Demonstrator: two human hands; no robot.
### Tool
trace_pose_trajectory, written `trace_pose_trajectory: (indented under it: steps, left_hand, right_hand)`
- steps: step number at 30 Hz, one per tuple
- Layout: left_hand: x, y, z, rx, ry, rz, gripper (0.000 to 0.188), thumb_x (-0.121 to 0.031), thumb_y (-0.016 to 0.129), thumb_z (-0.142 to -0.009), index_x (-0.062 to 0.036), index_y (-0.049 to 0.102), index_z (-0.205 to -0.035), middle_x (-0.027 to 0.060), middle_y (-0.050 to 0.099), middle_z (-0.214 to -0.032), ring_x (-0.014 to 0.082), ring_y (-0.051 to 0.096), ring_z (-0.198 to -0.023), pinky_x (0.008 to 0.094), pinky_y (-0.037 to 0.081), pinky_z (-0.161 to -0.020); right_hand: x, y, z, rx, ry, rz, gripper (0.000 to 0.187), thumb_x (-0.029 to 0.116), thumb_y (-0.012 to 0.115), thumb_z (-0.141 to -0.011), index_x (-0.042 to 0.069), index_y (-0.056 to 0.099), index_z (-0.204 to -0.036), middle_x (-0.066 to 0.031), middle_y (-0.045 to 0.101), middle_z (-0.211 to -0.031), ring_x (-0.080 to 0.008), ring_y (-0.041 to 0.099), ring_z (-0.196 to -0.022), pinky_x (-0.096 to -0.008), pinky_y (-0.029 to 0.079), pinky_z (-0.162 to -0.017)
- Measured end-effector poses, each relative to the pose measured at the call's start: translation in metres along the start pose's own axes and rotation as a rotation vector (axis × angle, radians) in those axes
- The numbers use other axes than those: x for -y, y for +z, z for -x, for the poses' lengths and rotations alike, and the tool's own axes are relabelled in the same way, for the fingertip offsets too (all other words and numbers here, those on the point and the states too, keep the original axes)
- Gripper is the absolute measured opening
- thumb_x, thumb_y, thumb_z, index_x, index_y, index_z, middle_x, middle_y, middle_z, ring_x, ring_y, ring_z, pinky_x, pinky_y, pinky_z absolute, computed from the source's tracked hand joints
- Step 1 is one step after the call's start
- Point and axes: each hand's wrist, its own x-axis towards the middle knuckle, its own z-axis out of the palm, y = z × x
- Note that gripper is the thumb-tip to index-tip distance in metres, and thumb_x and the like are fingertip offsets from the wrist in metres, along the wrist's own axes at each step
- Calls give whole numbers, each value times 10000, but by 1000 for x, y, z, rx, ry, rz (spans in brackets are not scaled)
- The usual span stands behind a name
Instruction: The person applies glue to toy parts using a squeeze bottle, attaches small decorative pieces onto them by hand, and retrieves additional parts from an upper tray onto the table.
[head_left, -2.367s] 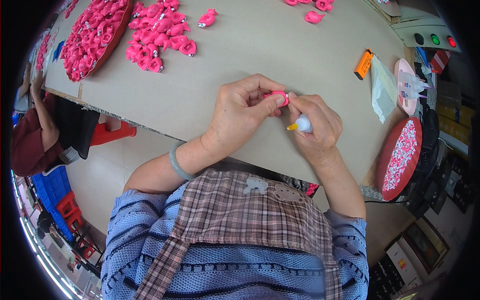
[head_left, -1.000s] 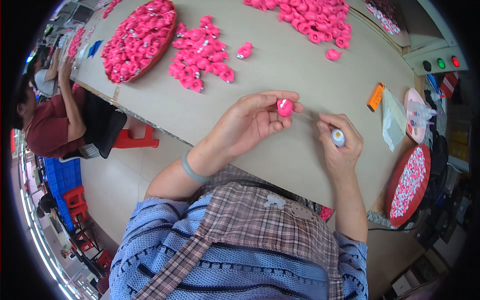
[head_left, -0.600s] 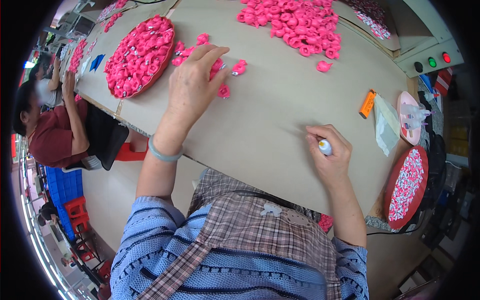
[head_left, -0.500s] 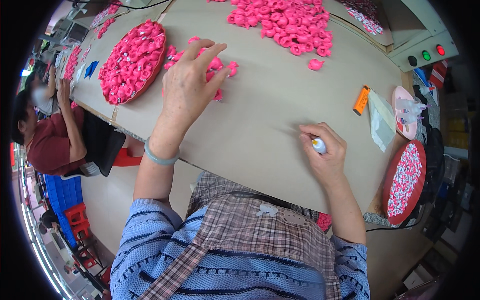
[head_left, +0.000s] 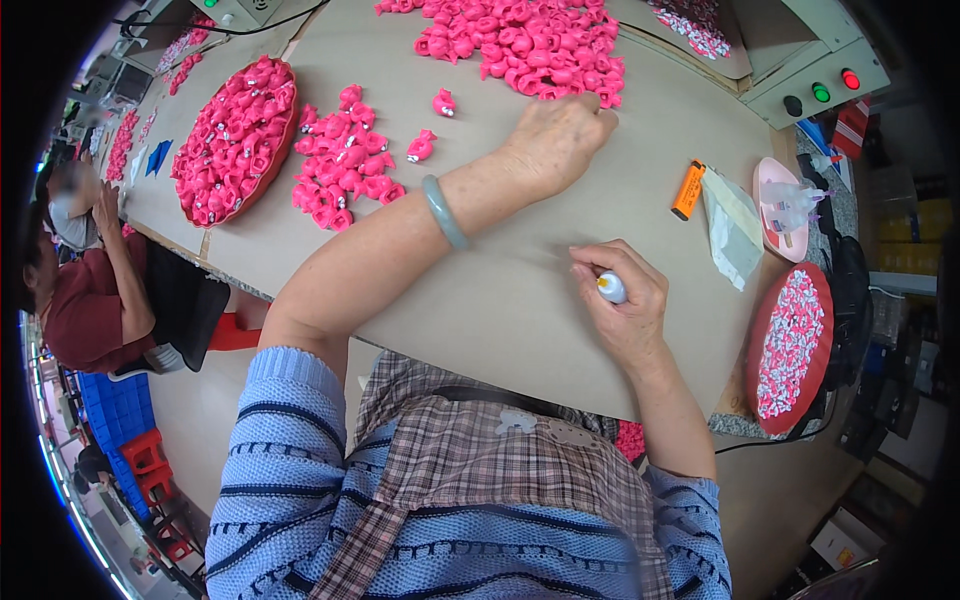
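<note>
Pink, rounded, glossy plastic pieces point(head_left: 540, 50) lie heaped at the far middle of the grey-beige flat tabletop point(head_left: 480, 300). Left hand point(head_left: 560, 140): at the near edge of this heap, back upward, fingers curled down; palm hidden, so cannot tell whether a piece is grasped. Pale green, smooth bangle point(head_left: 445, 212) on that wrist. Right hand point(head_left: 625, 300): near, right of middle, closed around a small white bottle with a yellow tip point(head_left: 612, 288), tip facing upward. Left of the heap, two loose pink pieces point(head_left: 421, 146) sit apart; farther left, a scattered pink cluster point(head_left: 345, 165), its near end beside the left forearm, then a red, oval, fluted dish point(head_left: 290, 130) piled with like pieces. To the right: an orange-and-black oblong object point(head_left: 688, 190), a crumpled whitish sheet point(head_left: 732, 228), a pale pink oval tray point(head_left: 800, 245) bearing clear bottles, and, nearer, a red oval dish point(head_left: 822, 340) of small pink-and-white bits. Risks, judged: curled fingertips could catch neighbouring pieces and set them rolling, the heap being tightly packed; a low sweep of the left forearm could brush the cluster; too firm a squeeze might make the bottle drip.
</note>
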Motion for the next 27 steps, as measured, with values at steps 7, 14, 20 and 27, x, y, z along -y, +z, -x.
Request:
trace_pose_trajectory:
  steps: [7, 14, 20, 27]
  left_hand:
    - [-18, -3, 27, -217, 89, 169, 223, -78, 648, -756, -54, 594, -971, 102, 559, -915, 275, 604, -812, 373, 517, -652]
    - [-18, -32, 62, -71, -52, 576, 308, 7, 654, -748, -48, 582, -1043, 66, 540, -896, 195, 602, -771, 308, 509, -636]
    - [-19, -51, 102, 267, -496, 1529, 252, -55, 699, -808, -35, 591, -1035, 2, 591, -877, 93, 587, -777, 223, 456, -609]
    - [-27, -60, 134, 320, -733, 1920, 246, -74, 630, -869, -15, 614, -1107, 26, 623, -913, 84, 586, -797, 191, 441, -657]
  right_hand:
    - [-4, -10, 2, -45, 84, -106, 172, -77, 659, -762, -2, 648, -916, -85, 641, -792, -131, 623, -668, -235, 484, -600]
    - [-2, -18, -1, -165, 386, -452, 116, 10, 614, -871, -12, 630, -984, -65, 634, -822, -72, 542, -604, -197, 441, -545]
    - [-11, -22, -4, -120, 429, -633, 166, 22, 617, -867, -10, 615, -1030, -70, 615, -838, -75, 514, -590, -202, 413, -543]
    - [-3, -25, -9, 5, 473, -720, 371, 86, 554, -860, 41, 421, -1203, -93, 582, -954, -93, 511, -631, -220, 390, -542]
